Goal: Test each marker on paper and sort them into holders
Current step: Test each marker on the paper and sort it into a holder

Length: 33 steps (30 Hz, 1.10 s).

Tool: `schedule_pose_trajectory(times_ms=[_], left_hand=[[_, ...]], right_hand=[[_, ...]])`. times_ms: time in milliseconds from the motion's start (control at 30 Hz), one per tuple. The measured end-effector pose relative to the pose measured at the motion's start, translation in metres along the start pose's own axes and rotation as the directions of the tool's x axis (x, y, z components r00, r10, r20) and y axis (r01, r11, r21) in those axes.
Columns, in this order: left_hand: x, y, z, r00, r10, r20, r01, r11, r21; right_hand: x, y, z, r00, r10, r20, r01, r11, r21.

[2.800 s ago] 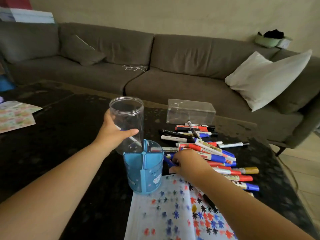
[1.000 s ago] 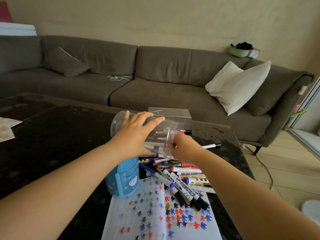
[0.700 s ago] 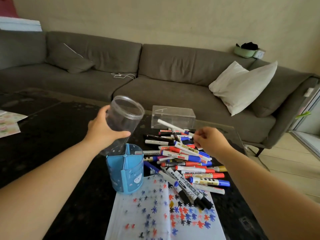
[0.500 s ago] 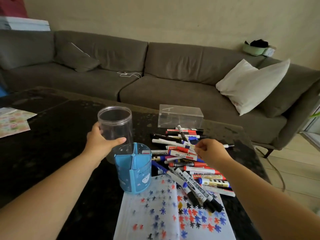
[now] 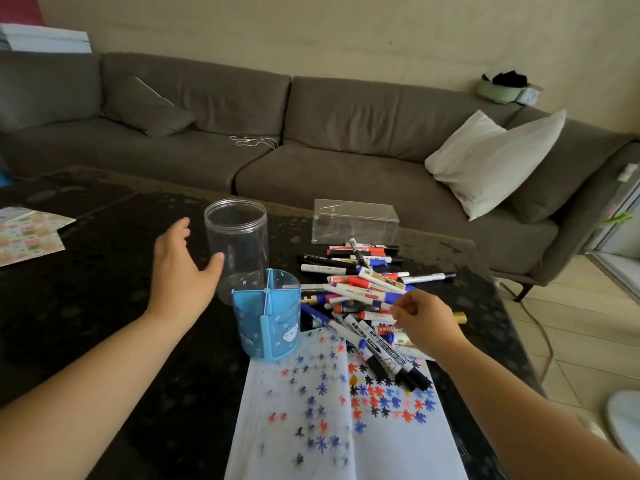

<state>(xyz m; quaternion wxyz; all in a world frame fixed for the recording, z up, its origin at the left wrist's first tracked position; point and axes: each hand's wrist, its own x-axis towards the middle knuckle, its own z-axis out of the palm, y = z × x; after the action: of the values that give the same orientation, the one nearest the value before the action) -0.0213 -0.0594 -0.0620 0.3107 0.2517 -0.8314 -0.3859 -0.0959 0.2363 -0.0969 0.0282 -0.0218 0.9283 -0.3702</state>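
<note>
Markers (image 5: pixel 360 292) heaped mid-table, left hand (image 5: pixel 180 275) open beside jar (image 5: pixel 237 244), right hand (image 5: pixel 424 320) seemingly pinching one.

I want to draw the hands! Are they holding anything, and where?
The left hand is open beside the clear jar, holding nothing. The right hand is curled over the marker pile; whether it pinches a marker cannot be told.
</note>
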Motion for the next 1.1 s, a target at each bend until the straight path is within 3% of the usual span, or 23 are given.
schedule_pose_trajectory(times_ms=[67,133,233,300,367,467,533,633,733,833,933,1000,1033,1100], left_hand=[[-0.029,0.006,-0.016,0.968,0.232,-0.091,-0.228,0.972,0.05],[-0.06,0.009,-0.024,0.898,0.438,-0.042,-0.433,0.897,0.086],[-0.107,0.013,-0.017,0.782,0.583,0.223,-0.602,0.798,0.027],[-0.134,0.013,-0.001,0.705,0.571,0.42,-0.627,0.779,-0.006],[-0.155,0.011,0.018,0.713,0.431,0.553,-0.5,0.866,-0.03],[-0.175,0.014,0.043,0.751,0.14,0.645,-0.15,0.988,-0.039],[-0.184,0.022,0.058,0.714,0.039,0.699,0.048,0.993,-0.105],[-0.197,0.032,0.074,0.646,-0.036,0.763,0.23,0.962,-0.149],[-0.202,0.031,0.078,0.651,-0.093,0.753,0.321,0.933,-0.162],[-0.2,0.025,0.074,0.636,-0.065,0.769,0.282,0.947,-0.152],[-0.194,0.026,0.065,0.573,-0.013,0.82,0.09,0.995,-0.047],[-0.188,0.028,0.062,0.589,0.031,0.807,-0.096,0.995,0.031],[-0.185,0.03,0.061,0.596,0.051,0.801,-0.153,0.987,0.051],[-0.18,0.031,0.06,0.586,0.087,0.806,-0.217,0.975,0.053]], right_hand=[[-0.019,0.008,-0.004,1.0,0.016,0.011,-0.016,0.999,0.028],[-0.04,0.018,-0.003,0.999,0.024,0.033,-0.025,0.999,0.028],[-0.071,0.031,0.001,0.996,0.052,0.075,-0.053,0.999,0.011],[-0.087,0.038,0.005,0.992,0.076,0.103,-0.077,0.997,0.004],[-0.099,0.044,0.007,0.988,0.083,0.133,-0.083,0.997,-0.005],[-0.111,0.049,0.007,0.986,0.057,0.156,-0.063,0.998,0.032],[-0.119,0.046,0.008,0.979,0.089,0.181,-0.126,0.971,0.204],[-0.137,0.031,0.015,0.954,0.154,0.259,-0.282,0.757,0.59],[-0.152,0.022,0.022,0.943,0.15,0.296,-0.32,0.643,0.696],[-0.156,0.031,0.024,0.955,0.1,0.279,-0.245,0.796,0.554],[-0.156,0.05,0.025,0.996,0.091,0.018,-0.092,0.948,0.306],[-0.157,0.053,0.023,0.97,-0.129,-0.207,0.151,0.984,0.096],[-0.155,0.053,0.022,0.912,-0.31,-0.27,0.301,0.951,-0.072],[-0.148,0.055,0.024,0.769,-0.595,-0.235,0.483,0.78,-0.398]])
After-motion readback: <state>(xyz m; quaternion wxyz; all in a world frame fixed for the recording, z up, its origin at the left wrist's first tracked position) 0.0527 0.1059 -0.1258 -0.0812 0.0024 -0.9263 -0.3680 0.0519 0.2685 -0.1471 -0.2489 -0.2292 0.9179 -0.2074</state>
